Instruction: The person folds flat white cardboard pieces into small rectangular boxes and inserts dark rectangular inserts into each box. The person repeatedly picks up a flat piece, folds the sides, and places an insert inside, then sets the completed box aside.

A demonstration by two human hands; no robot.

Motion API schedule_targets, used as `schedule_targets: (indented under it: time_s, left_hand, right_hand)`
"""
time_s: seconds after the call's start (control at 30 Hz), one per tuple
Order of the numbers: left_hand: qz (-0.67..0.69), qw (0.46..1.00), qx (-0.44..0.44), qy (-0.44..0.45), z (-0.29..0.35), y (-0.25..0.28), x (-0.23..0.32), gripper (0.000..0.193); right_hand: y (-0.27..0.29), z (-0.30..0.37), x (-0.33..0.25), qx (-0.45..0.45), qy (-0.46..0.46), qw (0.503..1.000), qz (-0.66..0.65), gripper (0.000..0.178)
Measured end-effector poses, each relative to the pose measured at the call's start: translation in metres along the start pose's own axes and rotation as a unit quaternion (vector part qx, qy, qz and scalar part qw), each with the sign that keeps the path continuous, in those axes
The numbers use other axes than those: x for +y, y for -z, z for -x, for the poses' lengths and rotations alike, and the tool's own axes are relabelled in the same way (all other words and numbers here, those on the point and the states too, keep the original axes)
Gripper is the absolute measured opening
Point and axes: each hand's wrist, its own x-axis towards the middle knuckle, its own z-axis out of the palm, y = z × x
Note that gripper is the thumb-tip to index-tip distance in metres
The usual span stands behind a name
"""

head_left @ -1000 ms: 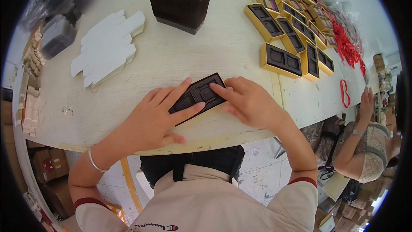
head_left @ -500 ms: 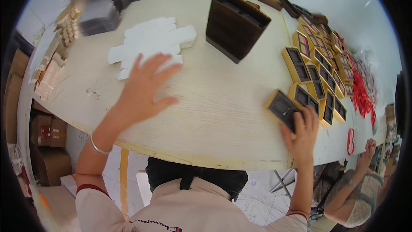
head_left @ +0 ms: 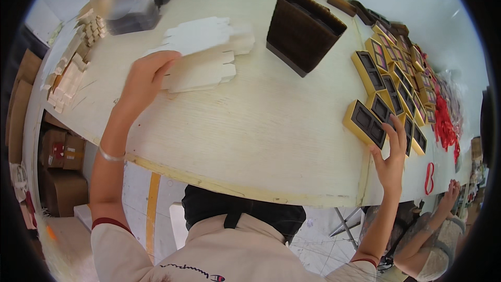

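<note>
Fingers of my left hand (head_left: 148, 75) are closed on the edge of a flat white folded carton (head_left: 201, 34), which is tilted up and a little blurred. More flat white cartons (head_left: 201, 73) lie in a stack under it. At the right, my right hand (head_left: 391, 154) has its fingers apart at the near end of a yellow box with a black two-pocket insert (head_left: 367, 124). Thumb and fingertips are by that box's corner; whether they still touch it I cannot tell. The box sits against the near end of a group of similar yellow boxes (head_left: 392, 94).
A tall dark brown container (head_left: 302, 34) stands at the back centre. Cream cartons (head_left: 68, 81) are stacked at the left edge, grey pieces (head_left: 138, 13) far left. Red ribbons (head_left: 443, 120) and a red loop (head_left: 429, 178) lie right. Another person's hand (head_left: 450, 198) is at the lower right.
My left hand has come down from open above the white stack and lifted a carton. The yellow box has moved right against the others, and my right hand's fingers have opened from it.
</note>
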Motion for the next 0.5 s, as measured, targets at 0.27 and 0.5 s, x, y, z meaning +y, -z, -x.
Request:
schedule_targets:
  time_s: [0.27,0.5]
  left_hand:
    - [-0.058,0.939,-0.001,-0.338,0.136,-0.048,0.128,0.011]
    - [0.100,0.949,-0.054,-0.294,0.134,-0.085,0.150,0.017]
  right_hand:
    - [-0.001,0.055,-0.086,0.055,0.222,0.965,-0.130,0.054]
    - [-0.049,0.091,-0.137,-0.024,0.192,0.956,-0.220,0.022]
